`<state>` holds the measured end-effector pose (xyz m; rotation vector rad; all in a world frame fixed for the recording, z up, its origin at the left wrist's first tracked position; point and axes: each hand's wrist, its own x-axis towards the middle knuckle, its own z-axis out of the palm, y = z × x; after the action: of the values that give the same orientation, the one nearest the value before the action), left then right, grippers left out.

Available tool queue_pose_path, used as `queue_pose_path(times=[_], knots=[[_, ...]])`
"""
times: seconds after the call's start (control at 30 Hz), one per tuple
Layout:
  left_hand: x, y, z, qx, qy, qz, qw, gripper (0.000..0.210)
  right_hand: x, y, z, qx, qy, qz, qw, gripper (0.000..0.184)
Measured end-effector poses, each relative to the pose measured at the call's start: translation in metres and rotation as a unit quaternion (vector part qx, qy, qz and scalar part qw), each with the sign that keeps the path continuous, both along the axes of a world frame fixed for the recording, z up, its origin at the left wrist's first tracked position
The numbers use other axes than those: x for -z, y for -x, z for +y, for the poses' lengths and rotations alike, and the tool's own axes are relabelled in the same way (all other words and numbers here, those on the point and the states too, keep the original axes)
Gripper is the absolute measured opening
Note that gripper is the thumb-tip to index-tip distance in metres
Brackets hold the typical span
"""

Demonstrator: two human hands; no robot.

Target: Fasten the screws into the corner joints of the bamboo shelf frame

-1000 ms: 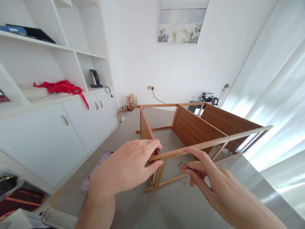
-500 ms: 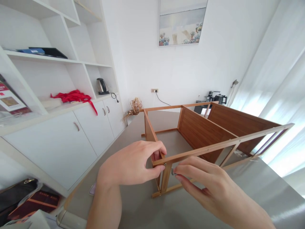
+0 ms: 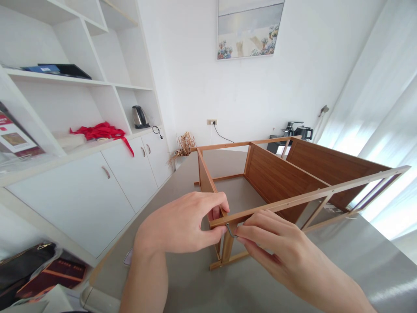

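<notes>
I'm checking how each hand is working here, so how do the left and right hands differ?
The left hand clamps the corner of the wooden frame with thumb and fingers; the right hand pinches a small bent metal key at that corner. The left comes from below left, the right from lower right. Both are bare and meet at the same joint.

Two hands are in view, the left hand (image 3: 182,224) and the right hand (image 3: 276,252), both at one near corner of one wooden frame (image 3: 276,178). One small metal key (image 3: 230,230) sits between them, pinched by the right. The frame shows three upright brown panels beyond the hands. Left of the hands: one kettle (image 3: 139,117), one red cloth (image 3: 99,130), four cabinet door handles. Beyond the hands: one picture (image 3: 249,27), one wall socket (image 3: 211,122), one dry straw bundle (image 3: 184,144).
</notes>
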<state>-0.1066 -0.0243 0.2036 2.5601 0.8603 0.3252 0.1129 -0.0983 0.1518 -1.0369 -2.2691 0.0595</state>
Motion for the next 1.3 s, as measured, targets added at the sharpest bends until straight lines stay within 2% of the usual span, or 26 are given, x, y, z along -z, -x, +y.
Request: queue_pose_path(times=[0.5, 0.77, 0.87, 0.97, 1.03, 1.13, 1.3], knots=[[0.000, -0.001, 0.000, -0.014, -0.003, -0.006, 1.000, 0.020, 0.001, 0.002, 0.001, -0.003, -0.022, 0.014, 1.000, 0.018], [0.002, -0.001, 0.001, -0.012, -0.004, -0.008, 1.000, 0.020, 0.003, 0.006, -0.002, 0.019, -0.051, 0.030, 0.998, 0.017], [0.002, 0.001, 0.003, 0.003, 0.010, -0.020, 1.000, 0.022, 0.004, 0.011, -0.003, 0.050, -0.055, 0.041, 0.996, 0.014], [0.002, 0.007, 0.006, 0.032, 0.030, -0.041, 0.998, 0.029, 0.007, 0.016, -0.003, 0.073, -0.018, 0.077, 0.994, 0.011], [0.002, 0.010, 0.010, 0.043, 0.044, -0.052, 0.997, 0.033, 0.009, 0.018, -0.004, 0.057, 0.000, 0.093, 0.994, 0.012], [0.001, 0.013, 0.016, 0.059, 0.073, -0.058, 0.994, 0.034, 0.010, 0.018, -0.005, 0.017, -0.011, 0.093, 0.995, 0.017], [0.000, 0.015, 0.024, 0.085, 0.118, -0.062, 0.987, 0.035, 0.008, 0.017, -0.008, 0.026, -0.033, 0.069, 0.997, 0.025]])
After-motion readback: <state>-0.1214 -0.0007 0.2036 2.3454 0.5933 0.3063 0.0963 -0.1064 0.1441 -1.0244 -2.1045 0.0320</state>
